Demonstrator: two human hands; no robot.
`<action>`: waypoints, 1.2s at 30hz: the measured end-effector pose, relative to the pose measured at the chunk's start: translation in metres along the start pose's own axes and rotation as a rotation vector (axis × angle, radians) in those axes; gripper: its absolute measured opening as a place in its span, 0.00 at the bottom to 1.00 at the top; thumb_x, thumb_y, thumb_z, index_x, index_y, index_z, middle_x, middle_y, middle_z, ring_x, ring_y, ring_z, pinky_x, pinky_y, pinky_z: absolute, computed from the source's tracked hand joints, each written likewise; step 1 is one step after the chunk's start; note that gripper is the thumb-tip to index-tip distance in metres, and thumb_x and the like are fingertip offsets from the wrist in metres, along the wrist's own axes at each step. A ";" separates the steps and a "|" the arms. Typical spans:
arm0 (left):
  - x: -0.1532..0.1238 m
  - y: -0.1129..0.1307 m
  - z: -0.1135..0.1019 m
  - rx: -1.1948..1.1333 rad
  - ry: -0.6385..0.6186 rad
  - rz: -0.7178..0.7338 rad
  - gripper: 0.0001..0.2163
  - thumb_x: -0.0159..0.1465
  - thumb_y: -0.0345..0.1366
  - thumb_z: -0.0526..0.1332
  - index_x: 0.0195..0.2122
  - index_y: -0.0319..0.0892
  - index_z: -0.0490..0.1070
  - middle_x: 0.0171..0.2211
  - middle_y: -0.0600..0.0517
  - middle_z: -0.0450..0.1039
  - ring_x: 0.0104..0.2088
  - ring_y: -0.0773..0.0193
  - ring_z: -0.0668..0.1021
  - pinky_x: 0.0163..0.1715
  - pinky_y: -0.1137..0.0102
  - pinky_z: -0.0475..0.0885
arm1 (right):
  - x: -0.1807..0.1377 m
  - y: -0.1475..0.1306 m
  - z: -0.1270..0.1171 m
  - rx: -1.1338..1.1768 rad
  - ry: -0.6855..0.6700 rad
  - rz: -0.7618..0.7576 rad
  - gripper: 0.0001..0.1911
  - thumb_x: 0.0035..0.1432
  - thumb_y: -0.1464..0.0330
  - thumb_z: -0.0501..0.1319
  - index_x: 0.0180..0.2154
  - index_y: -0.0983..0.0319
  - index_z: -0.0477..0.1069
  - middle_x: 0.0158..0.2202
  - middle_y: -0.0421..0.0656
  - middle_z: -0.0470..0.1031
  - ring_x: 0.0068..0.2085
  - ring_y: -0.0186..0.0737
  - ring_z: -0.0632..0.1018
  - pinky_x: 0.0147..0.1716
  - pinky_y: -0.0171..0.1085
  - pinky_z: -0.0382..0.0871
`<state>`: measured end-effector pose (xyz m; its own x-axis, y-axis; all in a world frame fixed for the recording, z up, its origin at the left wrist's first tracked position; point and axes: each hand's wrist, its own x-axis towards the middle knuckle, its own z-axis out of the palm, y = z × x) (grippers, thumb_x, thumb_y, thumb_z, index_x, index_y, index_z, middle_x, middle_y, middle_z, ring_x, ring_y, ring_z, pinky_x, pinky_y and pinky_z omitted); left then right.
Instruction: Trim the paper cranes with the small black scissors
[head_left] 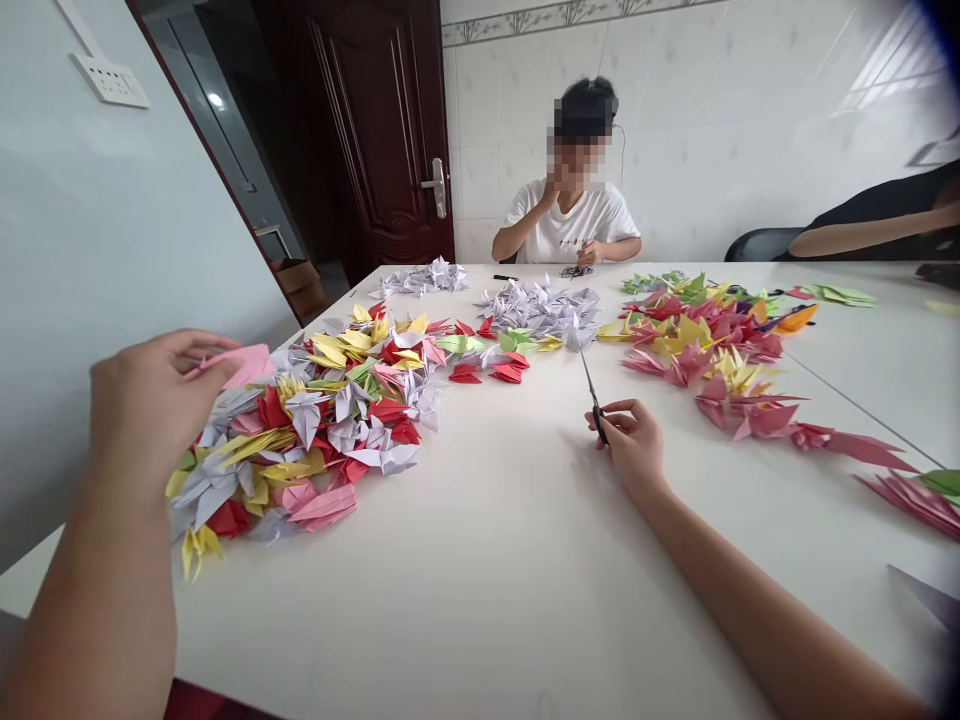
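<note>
Pinching pink folded paper (251, 366), likely light and easily creased, best held by its folds: left hand (139, 405), near the desk's left edge (34, 573); right hand (631, 447) curled around scissors (592, 392).

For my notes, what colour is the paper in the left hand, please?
The paper is pink, clearest in the head view.

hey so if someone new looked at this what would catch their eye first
Most likely the big heap of folded paper, red, yellow, pink and white, on the left of the table. At its left edge, the left hand holds a pink paper piece. Right of centre, the right hand holds a slim dark-handled tool.
</note>
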<state>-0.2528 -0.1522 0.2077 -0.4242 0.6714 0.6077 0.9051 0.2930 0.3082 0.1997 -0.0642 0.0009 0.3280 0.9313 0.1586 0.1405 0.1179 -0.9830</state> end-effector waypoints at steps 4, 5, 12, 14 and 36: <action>-0.029 0.069 0.020 -0.340 -0.125 0.313 0.10 0.62 0.42 0.59 0.38 0.46 0.78 0.41 0.54 0.78 0.41 0.61 0.78 0.48 0.66 0.73 | 0.001 0.002 0.000 -0.020 -0.001 -0.004 0.24 0.44 0.50 0.72 0.34 0.57 0.68 0.26 0.40 0.79 0.20 0.36 0.73 0.21 0.36 0.66; -0.039 0.088 0.033 -0.386 -0.283 0.421 0.10 0.63 0.41 0.59 0.36 0.46 0.79 0.41 0.53 0.78 0.42 0.60 0.78 0.48 0.66 0.73 | 0.001 0.002 0.000 -0.019 -0.003 -0.002 0.24 0.44 0.50 0.72 0.34 0.57 0.68 0.26 0.40 0.79 0.20 0.36 0.73 0.22 0.36 0.66; -0.098 0.183 0.140 -0.495 -0.819 0.734 0.10 0.62 0.31 0.58 0.40 0.46 0.78 0.38 0.52 0.79 0.41 0.58 0.79 0.41 0.68 0.71 | 0.003 0.003 0.001 -0.015 -0.008 -0.009 0.25 0.43 0.48 0.72 0.33 0.57 0.67 0.25 0.40 0.79 0.20 0.35 0.73 0.22 0.36 0.66; -0.104 0.195 0.160 -0.535 -0.829 0.734 0.10 0.61 0.31 0.60 0.42 0.47 0.78 0.40 0.51 0.80 0.42 0.57 0.79 0.41 0.67 0.72 | 0.004 0.003 0.001 -0.012 -0.012 -0.004 0.25 0.43 0.49 0.72 0.33 0.57 0.67 0.25 0.39 0.78 0.20 0.35 0.72 0.22 0.36 0.67; -0.146 0.198 0.217 -0.989 -0.879 0.488 0.17 0.59 0.37 0.67 0.45 0.45 0.63 0.50 0.49 0.70 0.44 0.63 0.76 0.38 0.69 0.74 | 0.000 -0.007 0.004 0.034 -0.058 0.025 0.17 0.46 0.58 0.71 0.34 0.58 0.67 0.25 0.39 0.76 0.23 0.35 0.71 0.22 0.34 0.66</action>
<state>-0.0057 -0.0442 0.0210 0.4102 0.8725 0.2655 0.4039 -0.4348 0.8049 0.1948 -0.0638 0.0070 0.2765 0.9523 0.1294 0.1013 0.1051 -0.9893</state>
